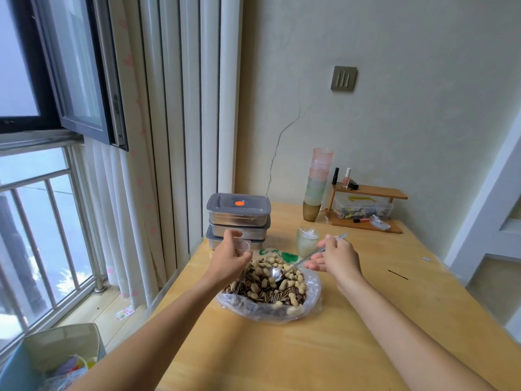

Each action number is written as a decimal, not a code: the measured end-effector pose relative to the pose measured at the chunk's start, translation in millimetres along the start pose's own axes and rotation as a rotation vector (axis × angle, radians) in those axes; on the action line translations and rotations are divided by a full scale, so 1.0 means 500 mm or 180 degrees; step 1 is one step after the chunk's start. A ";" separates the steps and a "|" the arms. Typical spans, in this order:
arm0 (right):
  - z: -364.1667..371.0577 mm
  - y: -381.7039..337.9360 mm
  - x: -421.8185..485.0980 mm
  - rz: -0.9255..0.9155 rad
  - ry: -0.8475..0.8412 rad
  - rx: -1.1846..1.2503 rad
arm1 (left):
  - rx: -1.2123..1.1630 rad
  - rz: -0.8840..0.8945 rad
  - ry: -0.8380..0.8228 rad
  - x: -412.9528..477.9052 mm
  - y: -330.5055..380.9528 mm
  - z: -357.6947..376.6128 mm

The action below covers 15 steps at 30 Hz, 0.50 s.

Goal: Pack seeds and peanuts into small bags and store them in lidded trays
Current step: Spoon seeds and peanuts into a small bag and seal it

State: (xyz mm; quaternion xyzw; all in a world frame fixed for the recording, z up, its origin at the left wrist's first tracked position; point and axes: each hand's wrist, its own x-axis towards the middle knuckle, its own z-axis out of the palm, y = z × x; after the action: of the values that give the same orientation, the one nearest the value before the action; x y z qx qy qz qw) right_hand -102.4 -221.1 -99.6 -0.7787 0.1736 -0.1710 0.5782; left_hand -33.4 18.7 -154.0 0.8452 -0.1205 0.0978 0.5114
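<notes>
Head view: the left hand point(229, 258) pinches a small bag point(243, 245) over the pile of seeds and peanuts point(265, 289) on the bench point(352, 320) — the right hand point(337, 256) grips a spoon point(277, 273), its bowl down on the pile. Lidded trays point(238, 218) stand stacked just behind.

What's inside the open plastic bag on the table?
Peanuts in shells mixed with striped seeds, plus the bowl of the spoon held by the right hand. Anything beneath the top layer is covered.
</notes>
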 end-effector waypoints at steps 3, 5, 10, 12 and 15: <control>-0.012 0.023 0.016 0.0476 0.0087 0.0498 | -0.0022 0.0040 -0.0086 0.000 -0.003 0.003; -0.022 0.030 0.023 0.0555 0.0157 0.0586 | -0.0054 0.0058 -0.0161 -0.004 0.000 0.005; -0.049 -0.005 0.020 0.0284 0.0308 0.0378 | -0.0034 0.0055 -0.0218 -0.004 0.002 0.016; -0.057 -0.031 0.020 0.0118 0.0374 0.0332 | 0.0007 0.0083 -0.0258 -0.002 0.004 0.021; -0.066 -0.072 0.022 -0.0157 0.0396 0.0315 | 0.0072 0.0115 -0.0326 0.001 0.012 0.030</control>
State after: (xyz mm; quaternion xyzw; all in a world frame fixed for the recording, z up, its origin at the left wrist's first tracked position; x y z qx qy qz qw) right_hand -105.4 -244.4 -55.2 -0.7410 0.1813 -0.2416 0.5997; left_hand -33.9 2.4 -155.7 0.8525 -0.1606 0.0650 0.4932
